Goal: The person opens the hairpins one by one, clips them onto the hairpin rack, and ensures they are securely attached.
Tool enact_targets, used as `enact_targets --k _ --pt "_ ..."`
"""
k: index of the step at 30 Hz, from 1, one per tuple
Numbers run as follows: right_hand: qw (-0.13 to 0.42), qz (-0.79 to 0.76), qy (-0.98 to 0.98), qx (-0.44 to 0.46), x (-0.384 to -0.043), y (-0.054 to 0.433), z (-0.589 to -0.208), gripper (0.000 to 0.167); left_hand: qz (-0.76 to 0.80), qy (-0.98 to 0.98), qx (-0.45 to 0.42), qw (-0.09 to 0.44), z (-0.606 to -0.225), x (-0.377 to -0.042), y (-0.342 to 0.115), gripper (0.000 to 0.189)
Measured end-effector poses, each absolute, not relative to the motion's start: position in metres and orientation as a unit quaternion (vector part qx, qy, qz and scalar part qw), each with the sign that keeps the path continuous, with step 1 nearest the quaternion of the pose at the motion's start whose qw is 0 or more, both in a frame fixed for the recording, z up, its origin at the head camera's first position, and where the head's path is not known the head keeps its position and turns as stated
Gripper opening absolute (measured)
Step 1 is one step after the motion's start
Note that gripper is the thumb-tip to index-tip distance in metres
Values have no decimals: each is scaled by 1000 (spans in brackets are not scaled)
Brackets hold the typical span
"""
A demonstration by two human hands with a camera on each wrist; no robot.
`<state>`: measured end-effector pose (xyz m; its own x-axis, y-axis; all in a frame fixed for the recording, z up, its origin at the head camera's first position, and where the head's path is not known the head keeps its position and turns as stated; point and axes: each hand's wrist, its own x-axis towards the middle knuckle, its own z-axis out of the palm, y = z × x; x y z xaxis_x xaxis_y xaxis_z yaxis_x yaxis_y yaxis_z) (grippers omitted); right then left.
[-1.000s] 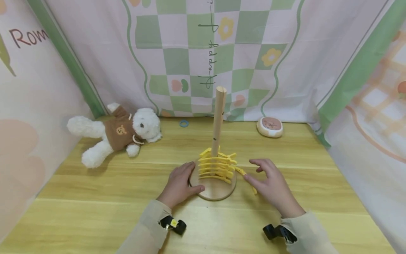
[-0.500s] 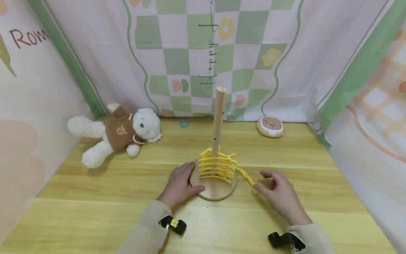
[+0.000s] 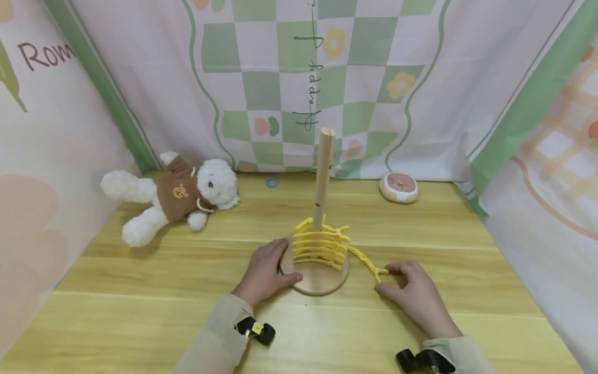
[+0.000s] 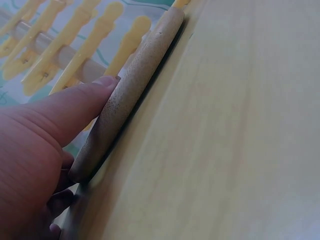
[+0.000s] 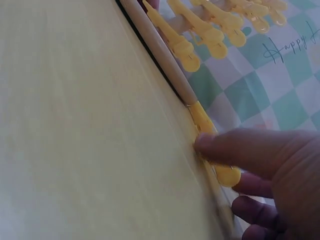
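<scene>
In the head view, a wooden post (image 3: 323,176) rises from a round wooden base (image 3: 314,283). Several curved yellow plastic pieces (image 3: 320,245) are stacked around its lower part. My left hand (image 3: 263,272) holds the base's left rim; in the left wrist view its thumb (image 4: 87,102) lies on the top edge, with the other fingers partly hidden. Another yellow plastic strip (image 3: 362,257), long and forked at its near end, lies on the table right of the base. With thumb and forefinger, my right hand (image 3: 418,298) pinches the forked end.
A white plush toy (image 3: 175,195) in a brown top lies at the left of the wooden table (image 3: 163,301). At the back are a blue ring (image 3: 271,182) and a small white and pink device (image 3: 398,187). Printed curtains (image 3: 261,62) enclose the back and sides.
My right hand has slid toward me and right along the yellow strip to its forked end, where thumb and forefinger now meet the prongs. The left hand keeps its place on the base.
</scene>
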<state>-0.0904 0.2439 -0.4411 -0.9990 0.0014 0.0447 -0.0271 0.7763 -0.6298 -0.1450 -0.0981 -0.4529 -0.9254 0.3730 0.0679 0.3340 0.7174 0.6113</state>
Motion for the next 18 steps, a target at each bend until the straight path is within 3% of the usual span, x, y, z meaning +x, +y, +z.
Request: enact_targets --k 8,18 --pt "36 340 -940 -23 -89 242 -440 49 326 926 190 29 -453 -145 -98 92" --pt "137 433 -887 -87 -87 241 -430 32 320 927 190 33 -453 -145 -98 94"
